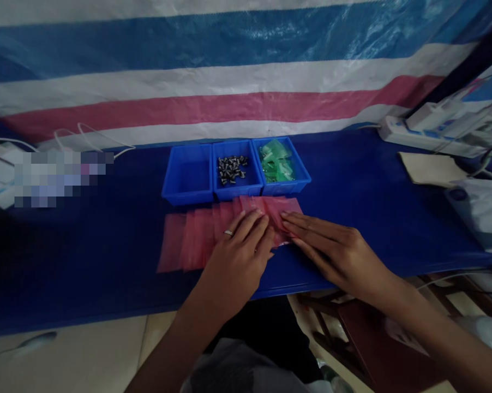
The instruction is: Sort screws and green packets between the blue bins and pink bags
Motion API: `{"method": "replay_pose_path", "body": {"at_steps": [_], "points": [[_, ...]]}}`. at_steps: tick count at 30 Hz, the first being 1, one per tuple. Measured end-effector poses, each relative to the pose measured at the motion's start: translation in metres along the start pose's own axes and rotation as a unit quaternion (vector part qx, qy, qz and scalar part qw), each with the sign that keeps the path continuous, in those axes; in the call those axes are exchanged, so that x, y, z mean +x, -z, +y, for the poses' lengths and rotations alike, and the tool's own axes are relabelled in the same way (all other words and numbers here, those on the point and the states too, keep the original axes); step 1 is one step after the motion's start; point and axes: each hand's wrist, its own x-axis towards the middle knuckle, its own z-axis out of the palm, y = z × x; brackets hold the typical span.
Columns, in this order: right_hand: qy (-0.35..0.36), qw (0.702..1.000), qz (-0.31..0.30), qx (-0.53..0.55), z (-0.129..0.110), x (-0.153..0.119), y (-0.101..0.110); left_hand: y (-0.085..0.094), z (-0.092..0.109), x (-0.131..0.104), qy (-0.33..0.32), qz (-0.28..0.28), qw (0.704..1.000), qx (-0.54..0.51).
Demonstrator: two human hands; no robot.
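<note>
Several thin pink plastic bags (199,234) lie overlapping in a row on the blue table, in front of three joined blue bins. My left hand (240,251) rests on the bags with its fingers spread a little; a ring shows on one finger. At the right end of the row, my right hand (331,243) has its fingers together on the last pink bag (287,206), its thumb side partly hidden. The left bin (189,172) shows nothing inside. Dark metal screws (231,169) lie in the middle bin, and green plastic packets (276,160) in the right bin.
Behind the blue table (107,262) hangs a striped sheet (189,112). White power strips (430,139) with cables and a beige pad (430,168) are at the right. Cables and a blurred-out patch are at the left. A dark red stool (385,338) stands below.
</note>
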Motion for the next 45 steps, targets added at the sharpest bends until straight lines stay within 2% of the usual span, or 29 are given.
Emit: {"method": "replay_pose_path", "body": {"at_steps": [2,5,9,11,18,21,29,33,37,42,45], "points": [[0.008,0.999,0.007,-0.033,-0.002,0.0,-0.004,0.003,0.002,-0.004,0.009,-0.006,1.0,0.002],[0.019,0.997,0.003,-0.078,-0.004,0.0,-0.008,0.017,-0.004,-0.028,0.023,0.008,1.0,0.011],[0.032,0.996,0.023,-0.081,-0.011,0.004,-0.009,0.03,-0.033,-0.068,0.066,0.056,0.996,0.006],[0.045,0.996,0.032,-0.066,-0.018,0.012,-0.013,0.029,-0.045,-0.077,0.072,0.058,0.996,-0.015],[0.067,0.995,0.01,-0.072,-0.036,0.046,-0.036,0.023,-0.049,-0.07,0.095,0.074,0.992,-0.024],[0.061,0.995,0.005,-0.077,-0.038,0.05,-0.038,0.028,-0.056,-0.08,0.099,0.069,0.992,-0.041],[0.099,0.991,-0.07,-0.05,-0.04,0.061,-0.043,0.036,-0.076,-0.091,0.124,0.03,0.986,-0.106],[0.098,0.992,-0.071,-0.041,-0.046,0.072,-0.048,0.039,-0.078,-0.099,0.14,0.031,0.985,-0.099],[0.137,0.988,-0.071,-0.03,-0.05,0.084,-0.059,0.037,-0.079,-0.104,0.166,0.04,0.982,-0.077],[0.13,0.986,-0.096,-0.046,-0.048,0.087,-0.058,0.033,-0.078,-0.103,0.112,0.062,0.988,-0.08],[0.13,0.987,-0.076,-0.049,-0.05,0.089,-0.057,0.031,-0.078,-0.102,0.093,0.085,0.989,-0.074]]}}
